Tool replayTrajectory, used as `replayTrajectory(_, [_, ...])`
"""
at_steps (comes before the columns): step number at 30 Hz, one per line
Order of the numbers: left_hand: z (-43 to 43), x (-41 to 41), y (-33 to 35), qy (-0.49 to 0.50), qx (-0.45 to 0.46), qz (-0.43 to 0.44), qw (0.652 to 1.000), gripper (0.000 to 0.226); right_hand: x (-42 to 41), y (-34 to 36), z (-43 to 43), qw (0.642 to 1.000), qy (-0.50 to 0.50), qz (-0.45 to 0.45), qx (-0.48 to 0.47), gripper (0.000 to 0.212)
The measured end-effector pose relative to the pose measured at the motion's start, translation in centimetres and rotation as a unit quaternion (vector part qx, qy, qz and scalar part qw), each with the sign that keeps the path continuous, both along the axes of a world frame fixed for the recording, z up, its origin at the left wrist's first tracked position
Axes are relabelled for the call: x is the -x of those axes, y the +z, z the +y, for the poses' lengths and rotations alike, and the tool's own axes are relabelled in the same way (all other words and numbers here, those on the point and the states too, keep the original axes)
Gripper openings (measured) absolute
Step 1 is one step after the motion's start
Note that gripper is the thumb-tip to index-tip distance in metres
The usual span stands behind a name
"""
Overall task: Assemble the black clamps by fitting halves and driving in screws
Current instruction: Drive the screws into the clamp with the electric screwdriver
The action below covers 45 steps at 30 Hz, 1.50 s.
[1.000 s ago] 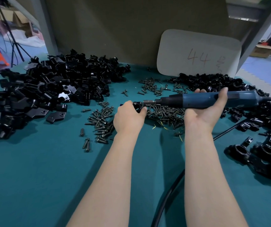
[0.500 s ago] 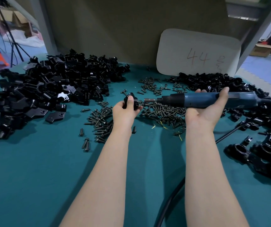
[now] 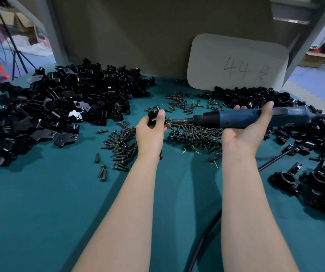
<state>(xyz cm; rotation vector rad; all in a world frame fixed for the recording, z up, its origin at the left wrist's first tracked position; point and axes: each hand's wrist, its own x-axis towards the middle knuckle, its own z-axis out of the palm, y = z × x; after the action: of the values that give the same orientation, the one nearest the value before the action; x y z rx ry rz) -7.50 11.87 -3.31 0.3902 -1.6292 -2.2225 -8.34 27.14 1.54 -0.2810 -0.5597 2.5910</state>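
Observation:
My left hand (image 3: 150,132) grips a small black clamp (image 3: 154,115) above the screws, thumb over its top. My right hand (image 3: 246,132) holds a blue electric screwdriver (image 3: 242,118) lying level, its metal bit (image 3: 179,121) pointing left and nearly touching the clamp. Loose dark screws (image 3: 193,134) lie scattered beneath both hands. A big heap of black clamp halves (image 3: 59,107) covers the left of the green table (image 3: 39,213).
More black clamp parts (image 3: 256,99) pile up at the back right, and assembled clamps (image 3: 319,181) lie at the right edge. The screwdriver's black cable (image 3: 203,240) runs down between my forearms. A grey card marked 44 (image 3: 236,63) leans on the back wall.
My left hand has lifted and turned the clamp so it shows above my fingers. The screwdriver has stayed level, its bit still close to the clamp.

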Motion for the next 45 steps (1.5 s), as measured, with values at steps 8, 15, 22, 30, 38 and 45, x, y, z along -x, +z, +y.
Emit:
replayTrajectory(8, [-0.11,0.29,-0.31,0.007,0.028,-0.008,1.0,0.012,-0.11,0.17,-0.15,1.0,0.003,0.004,-0.008,0.056])
replayTrajectory(15, [0.15,0.35,-0.49,0.015,0.135,-0.027,0.99,0.018,-0.11,0.38,-0.49,1.0,0.008,0.01,-0.009,0.054])
replayTrajectory(22, [0.09,0.32,-0.48,0.042,0.274,-0.058,0.959,0.036,-0.1,0.4,-0.6,1.0,0.007,0.01,-0.008,0.051])
replayTrajectory(30, [0.03,0.34,-0.62,0.035,0.143,-0.021,0.989,0.024,-0.04,0.28,-0.09,1.0,-0.004,0.002,0.001,0.049])
replayTrajectory(38, [0.02,0.82,-0.67,0.02,0.049,-0.01,0.999,0.028,-0.08,0.27,-0.24,1.0,-0.002,-0.002,-0.004,0.049])
replayTrajectory(45, [0.15,0.83,-0.81,0.018,0.084,-0.017,0.996,0.032,-0.11,0.51,-0.46,1.0,0.005,0.005,-0.002,0.035])
